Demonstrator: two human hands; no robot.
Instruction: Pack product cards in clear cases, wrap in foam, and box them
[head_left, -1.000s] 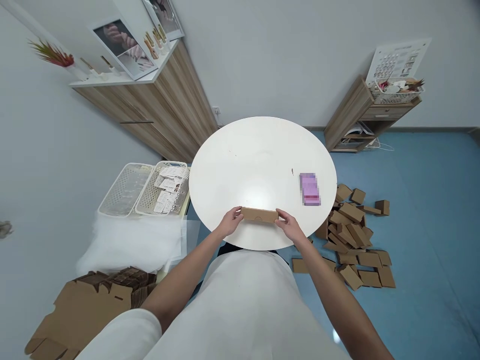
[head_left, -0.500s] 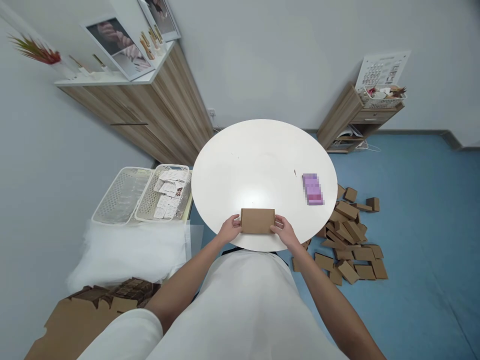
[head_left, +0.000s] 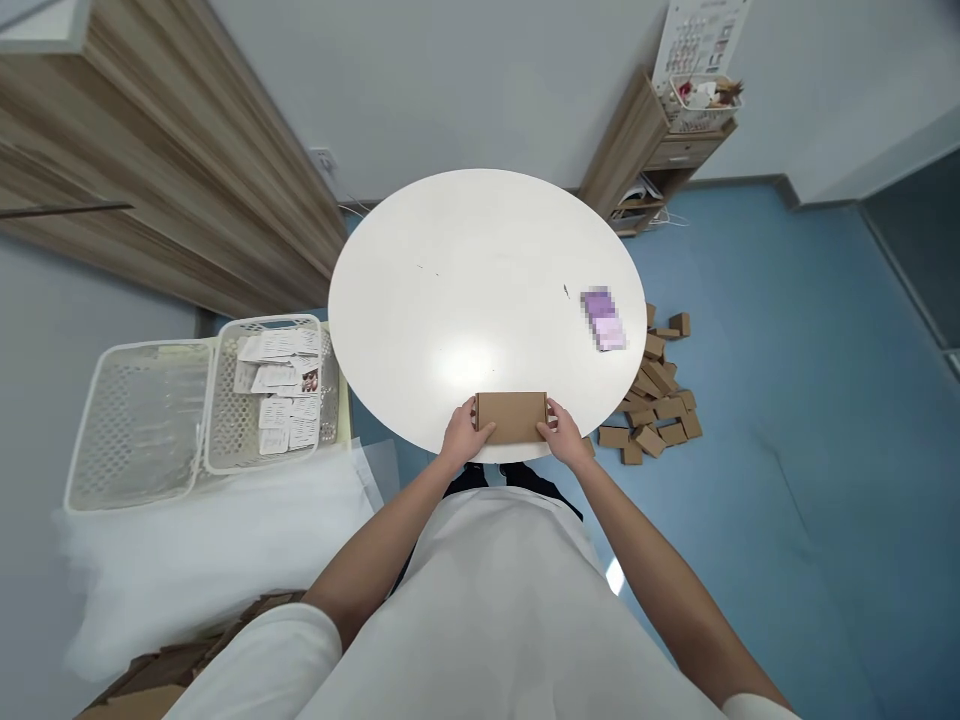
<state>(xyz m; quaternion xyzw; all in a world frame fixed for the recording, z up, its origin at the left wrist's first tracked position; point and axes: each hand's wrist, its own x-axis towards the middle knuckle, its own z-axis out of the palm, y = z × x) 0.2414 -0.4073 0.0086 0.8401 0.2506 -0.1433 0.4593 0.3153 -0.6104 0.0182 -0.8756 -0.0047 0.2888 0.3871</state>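
A closed brown cardboard box is at the near edge of the white oval table. My left hand grips its left end, with the thumb over the top and the fingers along the side. At the opposite end my right hand holds the box in the same way, thumb on the lid. Some fingertips are hidden behind the box's ends. On the right part of the table lies a purple, pixelated flat item, apart from both hands.
Several small brown boxes are heaped on the blue floor to the right. Left of the table stand a white basket of printed cards and another basket with clear contents. White translucent sheets lie nearer. Wooden cabinets stand behind.
The camera view has tilted down and shifted, so the table sits higher in the picture. My left thumb now lies further over the top of the box. Both hands stay at its ends.
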